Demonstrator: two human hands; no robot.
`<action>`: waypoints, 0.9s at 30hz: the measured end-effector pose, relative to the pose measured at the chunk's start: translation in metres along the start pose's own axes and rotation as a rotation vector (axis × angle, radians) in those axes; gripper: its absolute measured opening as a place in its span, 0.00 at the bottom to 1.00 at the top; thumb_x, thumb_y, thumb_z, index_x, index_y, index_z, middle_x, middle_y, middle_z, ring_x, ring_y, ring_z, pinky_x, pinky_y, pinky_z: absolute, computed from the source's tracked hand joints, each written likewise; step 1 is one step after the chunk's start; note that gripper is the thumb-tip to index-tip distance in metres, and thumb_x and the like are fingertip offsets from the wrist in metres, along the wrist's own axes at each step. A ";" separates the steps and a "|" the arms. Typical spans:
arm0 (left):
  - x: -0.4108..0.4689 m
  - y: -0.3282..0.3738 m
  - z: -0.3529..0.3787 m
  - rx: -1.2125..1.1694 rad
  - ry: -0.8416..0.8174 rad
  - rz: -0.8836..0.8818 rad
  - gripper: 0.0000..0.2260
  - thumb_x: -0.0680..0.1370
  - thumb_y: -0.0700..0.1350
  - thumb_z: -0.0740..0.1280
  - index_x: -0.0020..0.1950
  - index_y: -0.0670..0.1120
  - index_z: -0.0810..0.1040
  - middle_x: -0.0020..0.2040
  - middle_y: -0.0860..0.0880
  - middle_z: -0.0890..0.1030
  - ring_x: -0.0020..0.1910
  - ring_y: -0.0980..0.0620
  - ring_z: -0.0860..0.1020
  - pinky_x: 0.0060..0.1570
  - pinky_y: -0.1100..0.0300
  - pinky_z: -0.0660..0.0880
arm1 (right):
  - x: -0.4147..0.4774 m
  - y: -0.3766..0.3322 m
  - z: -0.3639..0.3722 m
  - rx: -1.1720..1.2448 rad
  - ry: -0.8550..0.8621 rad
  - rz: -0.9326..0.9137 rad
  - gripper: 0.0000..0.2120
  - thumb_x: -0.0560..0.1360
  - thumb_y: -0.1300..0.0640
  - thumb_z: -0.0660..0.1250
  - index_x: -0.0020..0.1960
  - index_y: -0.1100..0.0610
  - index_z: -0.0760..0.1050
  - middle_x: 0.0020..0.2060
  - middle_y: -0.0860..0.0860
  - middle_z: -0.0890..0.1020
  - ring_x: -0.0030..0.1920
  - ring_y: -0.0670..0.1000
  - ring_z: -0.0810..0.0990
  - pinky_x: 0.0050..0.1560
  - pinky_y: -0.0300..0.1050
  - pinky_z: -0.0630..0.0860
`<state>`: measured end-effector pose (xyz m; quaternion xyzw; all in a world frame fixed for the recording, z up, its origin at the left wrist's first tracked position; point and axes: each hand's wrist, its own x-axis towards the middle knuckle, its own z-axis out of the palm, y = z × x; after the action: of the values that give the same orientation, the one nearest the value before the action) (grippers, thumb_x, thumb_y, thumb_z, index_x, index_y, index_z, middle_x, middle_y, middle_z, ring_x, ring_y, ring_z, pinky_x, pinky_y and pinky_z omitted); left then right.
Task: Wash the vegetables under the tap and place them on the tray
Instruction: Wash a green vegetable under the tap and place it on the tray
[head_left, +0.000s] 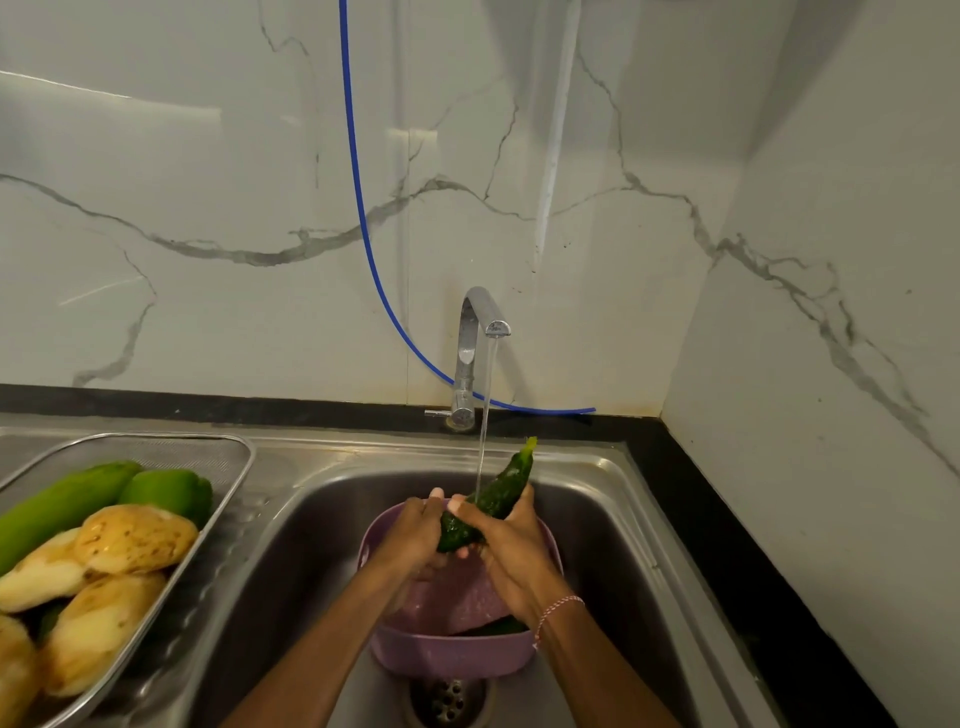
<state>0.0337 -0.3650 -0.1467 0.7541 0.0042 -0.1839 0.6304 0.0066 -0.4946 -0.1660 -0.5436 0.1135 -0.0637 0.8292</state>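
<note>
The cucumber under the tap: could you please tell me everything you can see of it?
The cucumber is dark green, with wet, glossy, bumpy skin and a yellowish tip. It is tilted, tip up and away to the right, above the purple bowl. The left hand grips its lower end and the right hand wraps its middle, hiding part of it. Water from the tap strikes it just above the hands.

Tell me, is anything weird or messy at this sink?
A blue hose dangles loose down the marble wall, passes behind the tap and ends lying on the black ledge. Nothing else stands out: the left hand and right hand grip the cucumber under the water, over the purple bowl in the sink.
</note>
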 end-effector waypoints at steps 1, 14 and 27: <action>0.002 0.000 0.000 -0.039 -0.052 -0.019 0.22 0.88 0.54 0.49 0.62 0.40 0.76 0.38 0.39 0.81 0.19 0.58 0.66 0.19 0.68 0.58 | 0.000 -0.001 0.000 0.012 0.012 -0.008 0.39 0.71 0.65 0.80 0.74 0.47 0.64 0.61 0.60 0.83 0.57 0.59 0.87 0.47 0.52 0.84; 0.005 -0.003 -0.001 0.244 0.091 0.253 0.16 0.84 0.59 0.60 0.50 0.50 0.82 0.36 0.49 0.86 0.39 0.52 0.85 0.50 0.49 0.80 | 0.004 -0.006 0.009 0.004 0.187 0.152 0.21 0.83 0.34 0.58 0.68 0.46 0.71 0.55 0.60 0.86 0.49 0.58 0.88 0.53 0.61 0.85; 0.006 0.003 -0.011 -0.484 0.162 0.232 0.23 0.78 0.41 0.74 0.70 0.48 0.70 0.58 0.42 0.82 0.55 0.43 0.85 0.50 0.53 0.83 | -0.009 -0.022 0.007 -0.170 -0.087 0.127 0.14 0.84 0.55 0.66 0.68 0.59 0.73 0.50 0.61 0.85 0.31 0.49 0.78 0.22 0.38 0.66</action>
<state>0.0429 -0.3564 -0.1436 0.5894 0.0120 -0.0432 0.8066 0.0004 -0.4950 -0.1419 -0.6059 0.1165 0.0228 0.7866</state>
